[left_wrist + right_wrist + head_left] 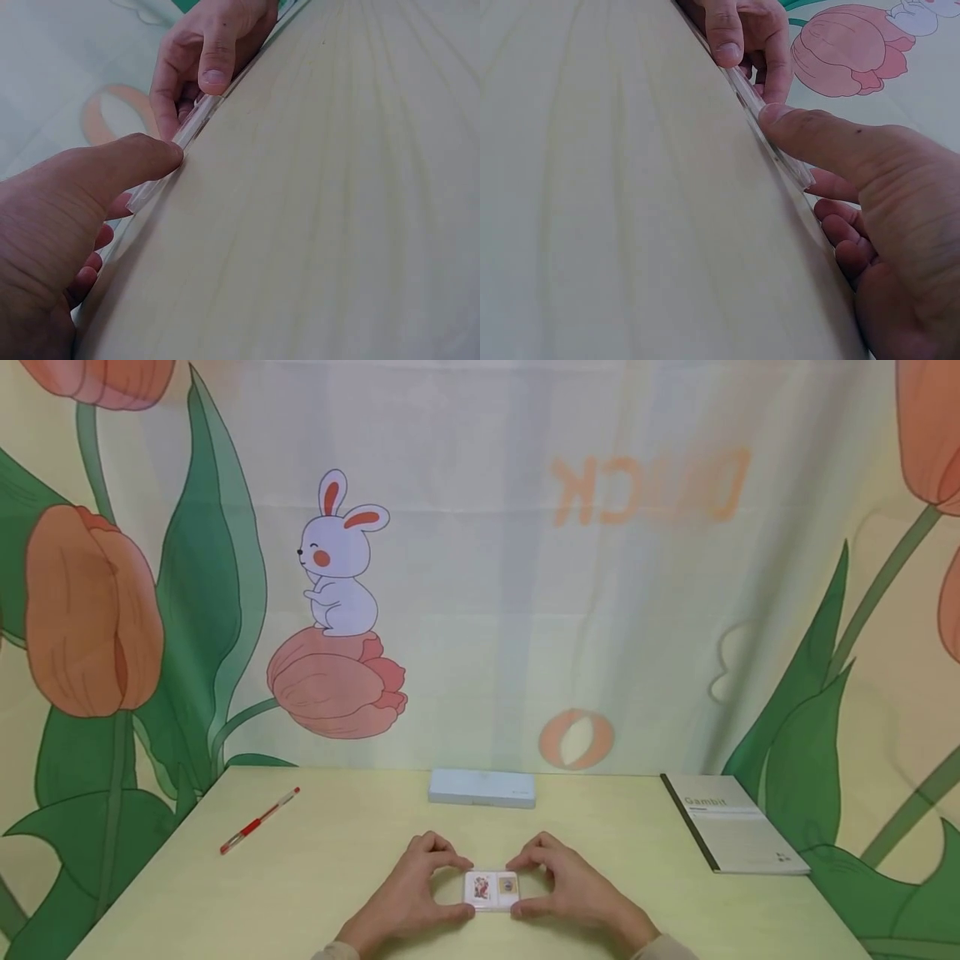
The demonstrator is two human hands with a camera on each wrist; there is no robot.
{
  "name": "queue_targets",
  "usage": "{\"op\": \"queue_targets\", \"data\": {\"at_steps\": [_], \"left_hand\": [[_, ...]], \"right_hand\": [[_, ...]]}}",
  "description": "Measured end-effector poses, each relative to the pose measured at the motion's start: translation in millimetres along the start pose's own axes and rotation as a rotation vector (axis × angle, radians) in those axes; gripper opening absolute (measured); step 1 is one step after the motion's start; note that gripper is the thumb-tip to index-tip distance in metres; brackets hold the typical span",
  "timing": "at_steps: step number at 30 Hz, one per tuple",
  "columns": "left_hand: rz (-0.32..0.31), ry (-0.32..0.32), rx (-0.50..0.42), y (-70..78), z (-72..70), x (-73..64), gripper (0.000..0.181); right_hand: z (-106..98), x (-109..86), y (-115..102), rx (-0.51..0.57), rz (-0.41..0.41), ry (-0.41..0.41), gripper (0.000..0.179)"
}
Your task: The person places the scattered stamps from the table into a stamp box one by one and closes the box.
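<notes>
A small clear plastic case (492, 893) lies low near the table's front middle. Two pictures show through its top: a red figure like a playing card on the left and a gold-toned one on the right. My left hand (408, 891) pinches the left end between thumb and index finger. At the opposite end, my right hand (576, 888) grips it the same way. Both wrist views show the case edge-on, a thin transparent strip (199, 118) with a thumb on its near edge. The remaining fingers are curled behind, partly hidden.
Behind the hands, a pale blue box (482, 787) stands at the table's back edge. A red pen (260, 821) lies at the left, and a notebook (735, 824) with a dark spine at the right. A curtain (480, 568) printed with tulips and a rabbit hangs behind.
</notes>
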State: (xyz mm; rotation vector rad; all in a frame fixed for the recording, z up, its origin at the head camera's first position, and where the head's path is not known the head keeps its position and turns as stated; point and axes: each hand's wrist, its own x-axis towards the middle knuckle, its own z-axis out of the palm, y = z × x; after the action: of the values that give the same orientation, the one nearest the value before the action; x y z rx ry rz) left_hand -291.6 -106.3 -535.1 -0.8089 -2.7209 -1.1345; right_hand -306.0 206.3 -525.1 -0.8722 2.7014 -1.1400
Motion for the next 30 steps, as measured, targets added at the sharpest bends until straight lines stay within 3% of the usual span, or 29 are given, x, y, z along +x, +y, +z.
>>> {"op": "queue_targets", "data": {"at_steps": [17, 30], "left_hand": [[0.017, 0.007, 0.000, 0.5, 0.0, 0.8, 0.055], [0.002, -0.006, 0.002, 0.7, 1.4, 2.2, 0.055]], "right_hand": [[-3.0, -0.3, -2.7, -0.027, -0.008, -0.006, 0.051], [-2.3, -1.4, -0.8, -0.018, 0.001, -0.001, 0.049]]}}
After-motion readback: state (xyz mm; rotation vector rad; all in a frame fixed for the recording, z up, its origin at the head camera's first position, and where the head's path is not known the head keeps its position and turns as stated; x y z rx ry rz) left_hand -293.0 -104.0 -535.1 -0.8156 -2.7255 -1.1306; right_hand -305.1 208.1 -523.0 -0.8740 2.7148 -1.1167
